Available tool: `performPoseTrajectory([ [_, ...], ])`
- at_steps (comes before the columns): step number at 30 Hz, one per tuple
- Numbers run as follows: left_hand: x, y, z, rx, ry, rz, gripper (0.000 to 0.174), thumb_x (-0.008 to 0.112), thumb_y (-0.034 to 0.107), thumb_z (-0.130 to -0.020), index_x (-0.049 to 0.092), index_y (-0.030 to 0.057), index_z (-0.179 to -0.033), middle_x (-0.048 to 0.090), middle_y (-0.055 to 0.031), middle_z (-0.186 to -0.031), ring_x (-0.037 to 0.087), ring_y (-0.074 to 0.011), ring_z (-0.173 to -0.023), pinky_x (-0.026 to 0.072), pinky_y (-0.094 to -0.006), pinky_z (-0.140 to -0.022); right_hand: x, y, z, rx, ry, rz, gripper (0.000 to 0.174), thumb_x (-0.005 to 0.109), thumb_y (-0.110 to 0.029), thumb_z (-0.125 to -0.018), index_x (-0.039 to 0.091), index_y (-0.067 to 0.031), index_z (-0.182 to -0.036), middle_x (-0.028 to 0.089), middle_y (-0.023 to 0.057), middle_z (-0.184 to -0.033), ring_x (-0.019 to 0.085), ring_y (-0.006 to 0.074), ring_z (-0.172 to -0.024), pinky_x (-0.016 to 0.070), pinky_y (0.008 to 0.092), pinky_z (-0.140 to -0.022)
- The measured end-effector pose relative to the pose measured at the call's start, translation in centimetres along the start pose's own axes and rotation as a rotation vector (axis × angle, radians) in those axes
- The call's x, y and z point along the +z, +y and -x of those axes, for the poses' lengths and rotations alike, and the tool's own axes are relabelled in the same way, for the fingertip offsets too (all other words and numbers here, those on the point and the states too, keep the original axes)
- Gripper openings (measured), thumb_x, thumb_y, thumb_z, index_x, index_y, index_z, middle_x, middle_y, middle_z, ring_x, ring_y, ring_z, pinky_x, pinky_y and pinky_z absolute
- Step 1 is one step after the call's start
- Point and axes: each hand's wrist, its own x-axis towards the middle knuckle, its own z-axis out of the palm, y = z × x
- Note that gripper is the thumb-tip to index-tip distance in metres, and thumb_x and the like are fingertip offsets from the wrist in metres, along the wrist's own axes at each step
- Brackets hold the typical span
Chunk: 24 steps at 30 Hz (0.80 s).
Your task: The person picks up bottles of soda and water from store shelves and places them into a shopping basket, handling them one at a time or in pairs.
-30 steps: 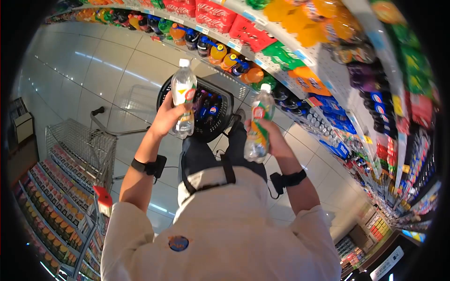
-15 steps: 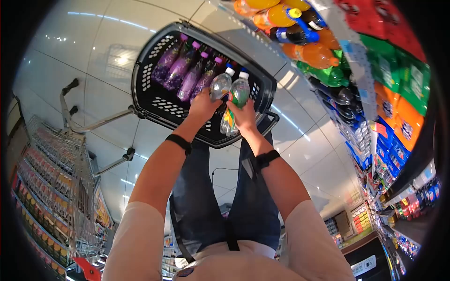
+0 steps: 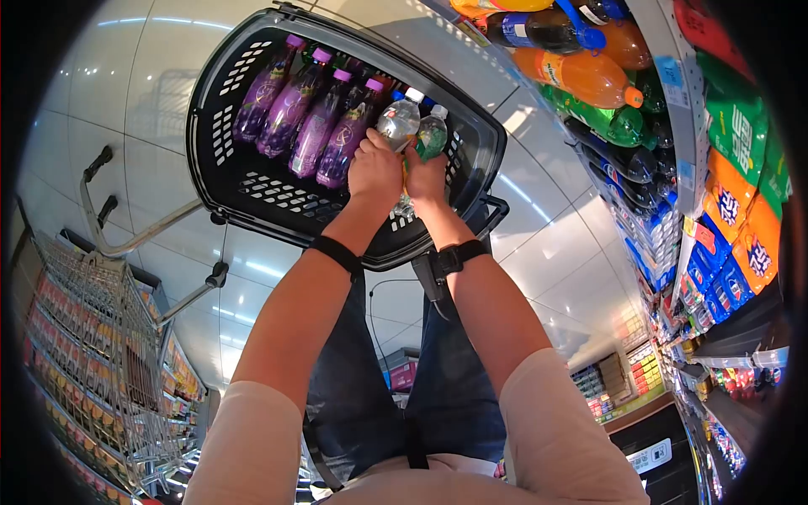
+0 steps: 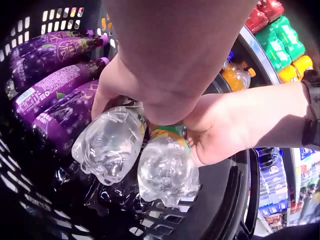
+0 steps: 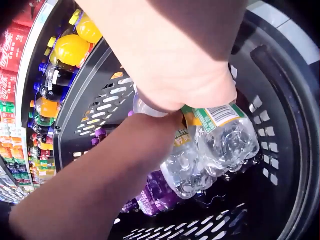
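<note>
Both hands are inside a black shopping basket, side by side. My left hand grips a clear plastic bottle with a white cap; its clear base shows in the left wrist view. Beside it my right hand holds a second clear bottle with a white cap, and its green and yellow label shows in the right wrist view. The two bottles lie tilted, close against each other. Left of them, several purple drink bottles with pink caps lie in a row.
A shelf to the right carries orange soda bottles, green packs and blue packs. At left stand a wire cart and a metal frame with casters, close to the basket. Pale tiles cover the floor.
Both hands have carried the two clear bottles from in front of the body down into the basket. The view has moved closer over the basket, and the hands now sit deeper in it.
</note>
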Motion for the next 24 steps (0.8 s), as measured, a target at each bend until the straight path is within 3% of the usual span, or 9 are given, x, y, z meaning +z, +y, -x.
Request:
performPoseTrajectory([
  [3,-0.1,0.0,1.2,0.040,-0.001,-0.057,0.082,0.063,0.024,-0.085,0.016,-0.0125,-0.142,0.045,-0.0271,-0.129,0.050,-0.0372,-0.119,0.0478,-0.0386,-0.094,0.0,2.6,-1.2,-0.036,-0.081,0.103,0.066,0.065,-0.024,-0.088,0.032,0.0146,-0.129,0.051,0.0347,-0.122,0.052,0.0432,-0.115,0.0404,0.0452,-0.097],
  [8,-1.6,-0.4,4.8,0.270,0.216,-0.215,0.084,0.060,0.017,-0.083,0.013,0.0013,-0.151,0.026,-0.0258,-0.149,0.034,-0.0398,-0.133,0.0330,-0.0465,-0.107,-2.3,-1.3,2.4,-0.129,-0.123,0.083,0.071,0.058,-0.024,-0.089,0.024,0.0159,-0.136,0.043,0.0372,-0.131,0.045,0.0483,-0.122,0.0366,0.0474,-0.102],
  [11,-1.8,-1.3,5.9,0.278,0.105,-0.156,0.062,0.057,0.017,-0.085,0.034,0.0042,-0.141,0.034,-0.0225,-0.144,0.038,-0.0381,-0.131,0.0391,-0.0457,-0.102,-4.6,-3.4,5.0,-0.185,-0.150,0.286,0.063,0.054,-0.020,-0.088,0.028,0.0092,-0.137,0.049,0.0370,-0.125,0.049,0.0464,-0.119,0.0394,0.0474,-0.098],
  [13,-2.2,-2.2,6.9,0.230,-0.121,-0.113,0.043,0.055,0.018,-0.085,0.049,0.0042,-0.125,0.048,-0.0205,-0.133,0.047,-0.0369,-0.124,0.0443,-0.0450,-0.096,-7.1,-7.4,7.4,0.143,-0.360,0.447,0.054,0.051,-0.013,-0.086,0.035,0.0007,-0.136,0.057,0.0347,-0.114,0.055,0.0446,-0.112,0.0437,0.0471,-0.092],
  [14,-2.9,-2.7,7.3,0.222,-0.199,-0.109,0.034,0.054,0.017,-0.084,0.054,0.0042,-0.116,0.055,-0.0199,-0.125,0.053,-0.0362,-0.118,0.0474,-0.0450,-0.092,-8.0,-8.1,8.4,0.140,-0.341,0.493,0.037,0.051,-0.007,-0.086,0.051,-0.0023,-0.123,0.065,0.0197,-0.100,0.063,0.0309,-0.094,0.0462,0.0366,-0.080],
  [17,-6.9,-3.6,9.1,0.217,-0.294,0.056,0.024,0.052,0.017,-0.085,0.058,0.0036,-0.105,0.064,-0.0200,-0.107,0.062,-0.0365,-0.101,0.0494,-0.0476,-0.086,-12.1,-8.6,10.1,0.173,-0.539,0.232,0.029,0.049,-0.005,-0.090,0.053,-0.0014,-0.118,0.052,0.0001,-0.082,0.047,0.0101,-0.074,0.0405,0.0271,-0.067],
  [20,-9.8,-5.8,11.7,0.277,-0.168,0.137,0.024,0.052,0.019,-0.086,0.059,0.0031,-0.103,0.065,-0.0224,-0.099,0.062,-0.0400,-0.096,0.0491,-0.0501,-0.085,-16.9,-12.8,12.2,0.185,-0.653,0.196,0.045,0.053,-0.010,-0.090,0.049,0.0018,-0.133,0.064,0.0114,-0.107,0.060,0.0138,-0.087,0.0484,0.0267,-0.076],
  [21,-11.5,-6.1,12.7,0.261,-0.176,0.132,0.026,0.052,0.020,-0.086,0.058,0.0033,-0.105,0.065,-0.0235,-0.100,0.062,-0.0408,-0.097,0.0487,-0.0502,-0.086,-19.0,-14.4,12.9,0.386,-0.721,-0.206,0.041,0.052,-0.005,-0.089,0.051,0.0024,-0.130,0.064,0.0135,-0.108,0.062,0.0137,-0.090,0.0491,0.0271,-0.077],
  [24,-15.0,-7.8,15.9,0.248,-0.112,0.133,0.033,0.052,0.022,-0.085,0.057,0.0045,-0.113,0.064,-0.0244,-0.104,0.061,-0.0415,-0.100,0.0477,-0.0507,-0.088,-24.1,-19.4,16.0,-0.236,-0.650,0.081,0.040,0.050,0.004,-0.087,0.055,-0.0017,-0.126,0.065,0.0095,-0.102,0.063,0.0139,-0.092,0.0502,0.0277,-0.081],
])
